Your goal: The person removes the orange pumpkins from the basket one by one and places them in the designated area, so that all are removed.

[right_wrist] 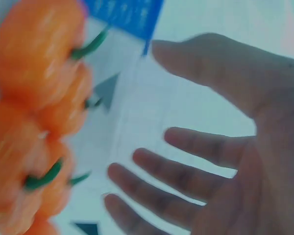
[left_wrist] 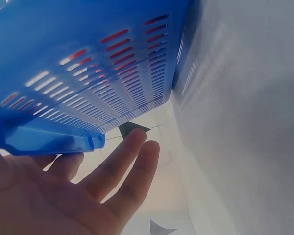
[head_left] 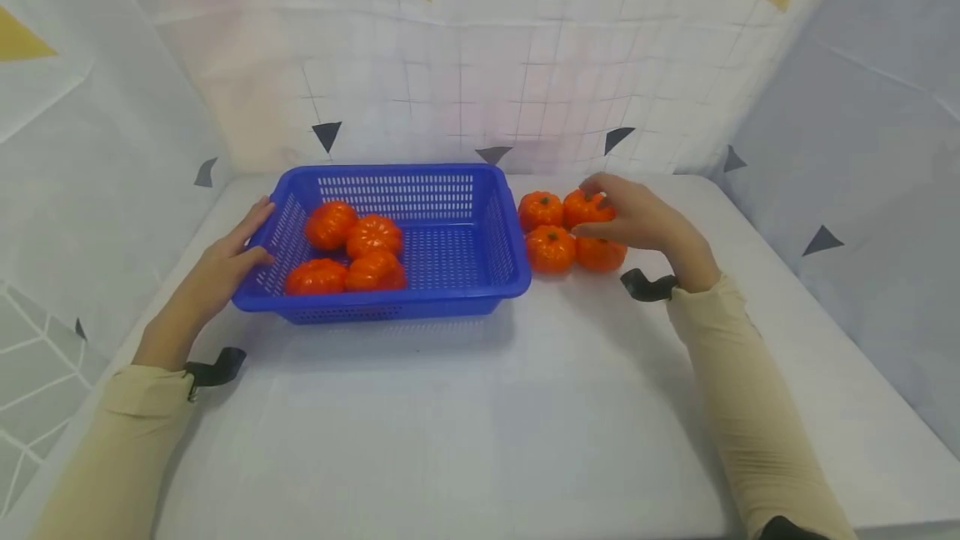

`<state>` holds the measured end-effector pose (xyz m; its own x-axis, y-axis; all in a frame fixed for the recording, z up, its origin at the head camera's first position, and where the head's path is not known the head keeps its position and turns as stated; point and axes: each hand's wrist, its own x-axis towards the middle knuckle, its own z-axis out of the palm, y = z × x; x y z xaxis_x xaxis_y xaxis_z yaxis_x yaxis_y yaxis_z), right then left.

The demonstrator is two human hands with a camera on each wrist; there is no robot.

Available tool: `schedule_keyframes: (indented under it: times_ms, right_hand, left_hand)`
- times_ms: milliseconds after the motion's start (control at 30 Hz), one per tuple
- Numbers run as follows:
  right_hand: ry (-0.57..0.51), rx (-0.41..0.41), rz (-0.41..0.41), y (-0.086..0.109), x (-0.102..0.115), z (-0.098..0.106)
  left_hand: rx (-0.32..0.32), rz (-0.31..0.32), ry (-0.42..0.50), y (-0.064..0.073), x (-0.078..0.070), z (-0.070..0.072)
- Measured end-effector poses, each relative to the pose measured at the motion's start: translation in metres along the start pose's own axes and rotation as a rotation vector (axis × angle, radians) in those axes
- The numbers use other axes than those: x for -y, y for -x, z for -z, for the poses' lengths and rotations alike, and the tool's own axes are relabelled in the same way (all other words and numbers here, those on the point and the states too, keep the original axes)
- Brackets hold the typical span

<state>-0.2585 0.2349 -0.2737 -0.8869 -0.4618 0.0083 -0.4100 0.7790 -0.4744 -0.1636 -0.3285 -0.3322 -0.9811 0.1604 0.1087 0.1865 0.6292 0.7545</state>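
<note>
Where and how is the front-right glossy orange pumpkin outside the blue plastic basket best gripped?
Probably grip this pumpkin by its rounded sides, from above and the front: the left pumpkin and rear pumpkin crowd it; its front is open.

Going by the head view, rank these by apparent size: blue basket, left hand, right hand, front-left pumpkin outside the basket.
1. Blue basket
2. Left hand and right hand: too alike to rank
3. Front-left pumpkin outside the basket
</note>
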Motion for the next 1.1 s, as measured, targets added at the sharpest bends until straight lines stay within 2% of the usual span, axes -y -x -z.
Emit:
schedule_keyframes:
  times_ms: [167, 300, 533, 633, 800, 967, 1100]
  right_hand:
    - [0.014, -0.062, 0.169, 0.0, 0.034, 0.0]
    - [0.037, -0.078, 0.269, -0.003, 0.055, 0.001]
    - [-0.031, -0.11, 0.447, -0.012, 0.082, 0.0]
    - [-0.049, -0.087, 0.463, -0.018, 0.093, -0.004]
    - [-0.063, -0.044, 0.444, -0.027, 0.11, -0.012]
    - [-0.006, -0.024, 0.434, -0.039, 0.127, -0.019]
    - [0.018, -0.013, 0.463, -0.049, 0.137, -0.027]
  left_hand:
    - [0.0, 0.011, -0.01, 0.0, -0.002, -0.002]
    - [0.0, 0.005, -0.001, -0.001, 0.0, -0.002]
    - [0.005, 0.016, 0.015, -0.001, -0.002, -0.003]
    - [0.004, 0.017, 0.023, -0.002, -0.002, -0.003]
    - [0.003, 0.021, 0.029, -0.001, 0.0, -0.005]
    - [0.001, 0.026, 0.023, 0.0, -0.001, -0.005]
    - [0.002, 0.032, 0.013, -0.001, -0.003, -0.003]
